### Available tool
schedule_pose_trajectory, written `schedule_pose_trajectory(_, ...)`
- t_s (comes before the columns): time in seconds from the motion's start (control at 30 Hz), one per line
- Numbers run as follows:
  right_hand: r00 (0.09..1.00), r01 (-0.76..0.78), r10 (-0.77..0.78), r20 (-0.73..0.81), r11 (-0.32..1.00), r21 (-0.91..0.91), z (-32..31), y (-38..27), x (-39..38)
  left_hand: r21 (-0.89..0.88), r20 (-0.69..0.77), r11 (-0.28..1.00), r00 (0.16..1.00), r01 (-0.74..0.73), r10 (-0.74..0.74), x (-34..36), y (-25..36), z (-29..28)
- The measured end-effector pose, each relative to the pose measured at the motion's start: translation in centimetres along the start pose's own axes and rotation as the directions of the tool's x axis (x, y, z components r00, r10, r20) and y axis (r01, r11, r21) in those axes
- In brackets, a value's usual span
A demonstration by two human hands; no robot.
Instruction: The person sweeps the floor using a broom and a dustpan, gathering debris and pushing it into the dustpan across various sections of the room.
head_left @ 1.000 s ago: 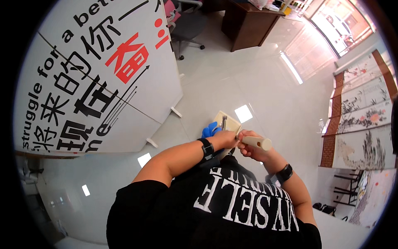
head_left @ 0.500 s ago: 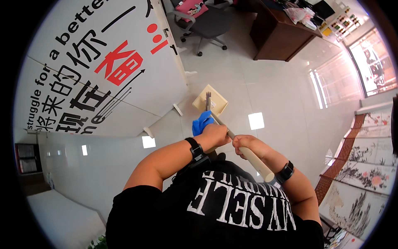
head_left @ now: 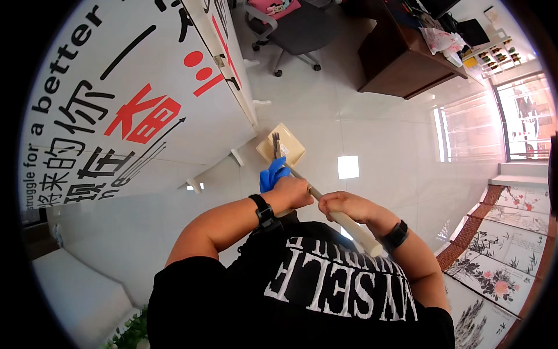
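My left hand [head_left: 290, 192] is closed around a long pole, with a crumpled blue cloth or glove [head_left: 273, 173] at its knuckles. My right hand [head_left: 343, 206] grips the same pole lower in the picture, at its thick cream handle [head_left: 357, 231]. The pole's far part runs up over a cream plastic tray or dustpan [head_left: 293, 149], where grey prongs or slats [head_left: 276, 139] show; whether they touch it I cannot tell.
A large white printed board [head_left: 87, 64] on feet fills the left. A grey chair [head_left: 290, 38] and dark wooden desk [head_left: 395, 64] stand ahead on the tiled floor [head_left: 383, 145]. Hanging painted scrolls [head_left: 511, 232] line the lower right; plants [head_left: 131, 331] show lower left.
The view has swung, bringing more chair and desk into sight. The pole lies more lengthwise in view, and the tray appears farther up-left, beyond my hands, which keep their grip.
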State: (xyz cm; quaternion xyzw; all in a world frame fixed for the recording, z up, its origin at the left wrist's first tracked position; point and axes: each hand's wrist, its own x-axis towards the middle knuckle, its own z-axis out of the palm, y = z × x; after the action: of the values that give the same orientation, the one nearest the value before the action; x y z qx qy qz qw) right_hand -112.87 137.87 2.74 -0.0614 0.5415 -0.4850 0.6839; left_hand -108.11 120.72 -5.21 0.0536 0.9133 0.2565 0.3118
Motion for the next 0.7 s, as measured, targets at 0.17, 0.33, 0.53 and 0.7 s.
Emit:
schedule_pose_trajectory(0.17,0.999,-0.003,0.004,0.037,0.999,-0.034,-1.6,-2.1,1.6,0.004,0.016,0.999,0.999,0.045,-0.045,1.5,-1.7,-0.7)
schedule_pose_trajectory(0.33,0.997,-0.006,0.014,0.079,0.995,-0.098,-3.2,-2.6,3.3,-0.093,-0.102,0.993,0.991,0.074,-0.084,2.4,-2.7,-0.2)
schedule_pose_trajectory(0.53,0.996,0.084,-0.087,-0.006,0.980,-0.180,-7.0,-6.8,1.1,-0.254,-0.160,0.947,0.957,0.198,-0.243,2.2,-10.1,2.8)
schedule_pose_trajectory(0.7,0.990,-0.139,0.141,0.029,0.988,-0.066,-13.1,-6.6,-1.8,-0.231,-0.258,0.928,0.901,0.293,-0.349,-0.9,-14.6,3.8)
